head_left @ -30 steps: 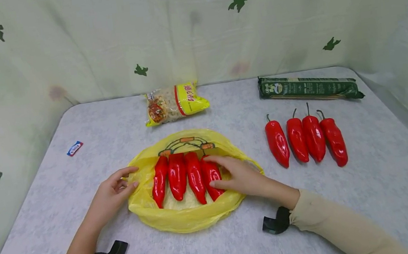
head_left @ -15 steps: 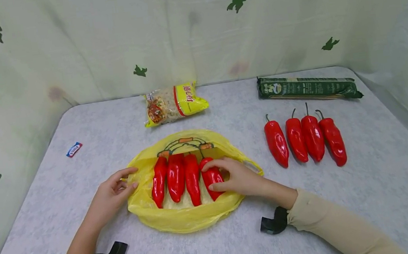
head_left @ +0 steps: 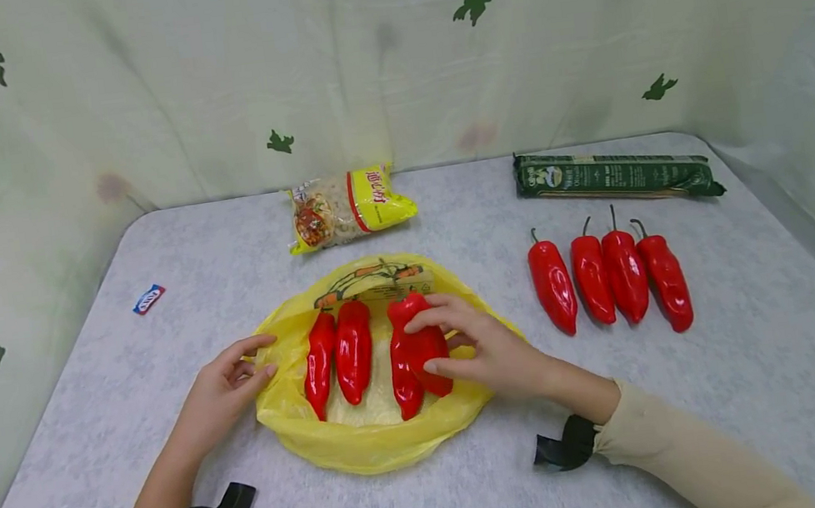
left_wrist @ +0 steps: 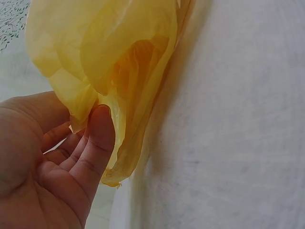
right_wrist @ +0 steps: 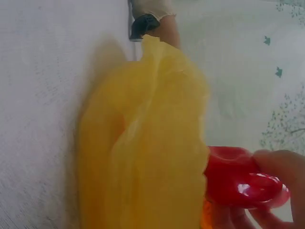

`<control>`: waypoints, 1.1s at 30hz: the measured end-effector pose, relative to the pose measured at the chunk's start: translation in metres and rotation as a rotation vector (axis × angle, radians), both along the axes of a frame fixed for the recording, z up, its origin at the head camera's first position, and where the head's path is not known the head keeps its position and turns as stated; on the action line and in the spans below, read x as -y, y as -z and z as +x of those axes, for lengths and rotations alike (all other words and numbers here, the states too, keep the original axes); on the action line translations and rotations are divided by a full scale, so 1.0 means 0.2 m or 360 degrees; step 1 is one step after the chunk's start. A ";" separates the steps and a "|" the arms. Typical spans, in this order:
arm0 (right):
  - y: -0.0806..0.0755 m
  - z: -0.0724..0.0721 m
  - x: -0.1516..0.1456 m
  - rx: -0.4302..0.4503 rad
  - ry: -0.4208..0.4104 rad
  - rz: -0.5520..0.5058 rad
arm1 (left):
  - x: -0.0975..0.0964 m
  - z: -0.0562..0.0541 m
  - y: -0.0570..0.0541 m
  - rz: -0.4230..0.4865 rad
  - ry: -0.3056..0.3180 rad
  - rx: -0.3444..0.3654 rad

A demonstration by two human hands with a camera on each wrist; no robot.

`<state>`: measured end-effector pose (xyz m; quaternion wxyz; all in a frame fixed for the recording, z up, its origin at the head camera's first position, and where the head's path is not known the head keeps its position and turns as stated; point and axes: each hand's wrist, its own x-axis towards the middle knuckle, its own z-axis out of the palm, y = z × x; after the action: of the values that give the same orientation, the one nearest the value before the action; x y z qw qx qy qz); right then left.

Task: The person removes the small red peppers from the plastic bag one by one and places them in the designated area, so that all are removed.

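A yellow plastic bag [head_left: 354, 449] lies with its mouth spread wide in the middle of the table. My left hand [head_left: 220, 397] pinches the bag's left edge, and the thumb [left_wrist: 101, 131] presses on the film in the left wrist view. Inside the bag, two red peppers [head_left: 353, 352] lie side by side at the left. My right hand [head_left: 490, 349] grips another red pepper [head_left: 430, 360] at the bag's right side, raised past the rim in the right wrist view. That pepper overlaps a further red pepper [head_left: 404, 388] and partly hides it.
Several red peppers [head_left: 626, 275] lie in a row at the right of the table. Behind them is a long dark green packet [head_left: 613, 174]. A yellow and clear food packet [head_left: 349, 208] lies behind the bag. A small blue and red wrapper [head_left: 148, 298] is at the left.
The right hand has lifted the rightmost pepper in the bag, and it now overlaps its neighbour, which has shifted right. A gap has opened beside the two left peppers. The left hand has stayed still.
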<state>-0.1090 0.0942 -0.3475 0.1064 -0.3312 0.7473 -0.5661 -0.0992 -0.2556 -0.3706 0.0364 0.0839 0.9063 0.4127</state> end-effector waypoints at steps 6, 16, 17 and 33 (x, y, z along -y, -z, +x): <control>-0.11 0.04 -0.14 -0.0156 0.0159 -0.0258 | 0.00 0.00 0.00 -0.0001 0.0000 0.0005; -0.19 0.19 -0.53 -0.0157 0.0620 -0.0066 | 0.00 0.00 0.00 -0.0029 0.0001 -0.0014; -0.18 0.20 -0.55 -0.0137 0.0676 -0.0022 | 0.00 0.00 0.00 -0.0027 0.0000 -0.0013; 0.05 0.24 -0.78 0.0479 0.0863 0.0495 | 0.00 0.00 -0.01 -0.0022 0.0010 -0.0030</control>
<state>-0.0612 0.2512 -0.3581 0.1102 -0.0132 0.8613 -0.4958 -0.0987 -0.2547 -0.3685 0.0297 0.0904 0.9091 0.4056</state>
